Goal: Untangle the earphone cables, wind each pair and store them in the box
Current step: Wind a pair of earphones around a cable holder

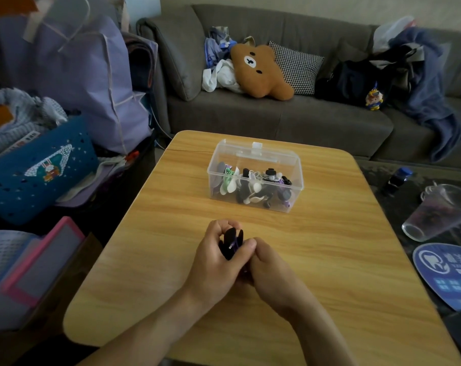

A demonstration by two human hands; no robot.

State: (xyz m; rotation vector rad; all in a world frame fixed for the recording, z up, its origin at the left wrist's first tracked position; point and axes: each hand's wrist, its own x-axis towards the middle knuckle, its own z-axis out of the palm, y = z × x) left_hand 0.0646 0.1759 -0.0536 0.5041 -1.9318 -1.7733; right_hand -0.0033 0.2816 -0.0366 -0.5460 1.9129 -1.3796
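A clear plastic box (255,178) stands open near the middle of a wooden table (329,260), its hinged lid tipped back toward the grey sofa (250,112), and inside lie bundled earphones (253,184) in black, white, green and purple, packed side by side across the floor of the box. On the near side of the box and apart from it, a person's two hands meet over the table. The left hand (213,262) is curled with its fingers (221,228) bent over the top of a small black bundle (230,241) crossed by a thin purple cable, which sits in the hollow between fingers and palm. The right hand (269,268) is closed against the bundle from the other side, its thumb tip pressed to the lower edge; how much of the cable it grips is hidden by the left hand. To the right of the table, on a darker surface, a clear plastic cup (435,215) lies tipped on its side beside a blue printed fan (446,273). A brown bear cushion (258,70) rests on the sofa.
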